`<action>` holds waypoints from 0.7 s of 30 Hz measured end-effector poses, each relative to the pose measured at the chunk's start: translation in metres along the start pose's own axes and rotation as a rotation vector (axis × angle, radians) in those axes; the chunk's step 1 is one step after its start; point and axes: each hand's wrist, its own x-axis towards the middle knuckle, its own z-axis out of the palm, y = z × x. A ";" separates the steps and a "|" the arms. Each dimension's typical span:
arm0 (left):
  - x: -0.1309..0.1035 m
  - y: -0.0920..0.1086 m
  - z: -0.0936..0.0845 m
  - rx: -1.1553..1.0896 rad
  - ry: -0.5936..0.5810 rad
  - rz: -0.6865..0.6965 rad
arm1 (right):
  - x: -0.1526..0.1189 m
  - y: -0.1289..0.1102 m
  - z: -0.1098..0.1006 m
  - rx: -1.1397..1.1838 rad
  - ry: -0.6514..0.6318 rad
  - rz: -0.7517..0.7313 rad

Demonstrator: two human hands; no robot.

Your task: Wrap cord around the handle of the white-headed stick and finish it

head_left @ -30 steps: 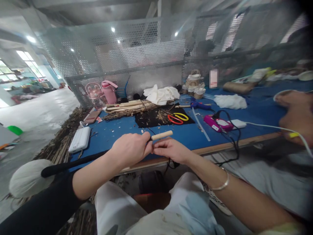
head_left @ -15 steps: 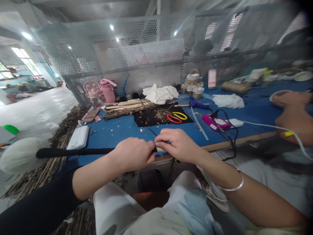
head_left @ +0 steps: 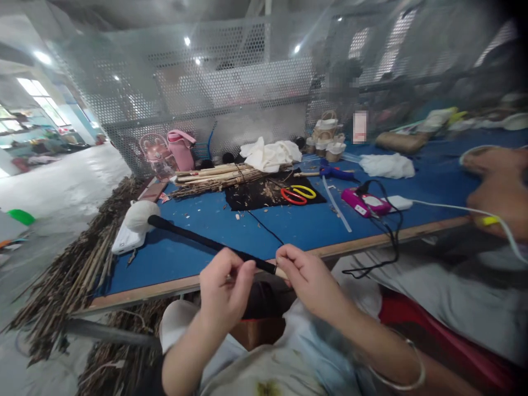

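Observation:
A mallet-like stick with a black-wrapped shaft [head_left: 190, 235] and a round white head [head_left: 142, 215] slants across the table's front. Its head is over a white power bank [head_left: 127, 242]. My left hand [head_left: 223, 289] is closed around the shaft, fingers curled and thumb raised. At the near end, my right hand [head_left: 307, 278] pinches the bare pale wood beside the black wrapping's edge. A thin black cord [head_left: 266, 228] runs over the table toward my right fingers; whether they hold it too is hidden.
Scissors with red and yellow handles [head_left: 297, 195] lie on a black cloth [head_left: 239, 202] among shavings. Behind are bundled sticks [head_left: 218, 179] and a white cloth [head_left: 270, 154]. A blue glue gun [head_left: 336, 172] and a magenta device [head_left: 361, 203] sit rightward. Another person's arm [head_left: 495, 190] is at right.
The mallet-like stick has swung so its white head moved from beyond the table's left edge to over the power bank. My left hand shifted along it, apart from my right.

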 end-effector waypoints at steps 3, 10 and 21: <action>-0.028 -0.005 0.027 -0.392 -0.033 -0.455 | -0.010 0.003 0.015 0.049 0.045 0.035; -0.047 -0.014 0.045 -0.209 -0.042 -0.300 | -0.018 0.013 0.036 0.256 0.045 0.203; -0.010 -0.024 0.013 0.102 -0.496 0.207 | -0.023 0.007 0.031 0.023 0.018 0.168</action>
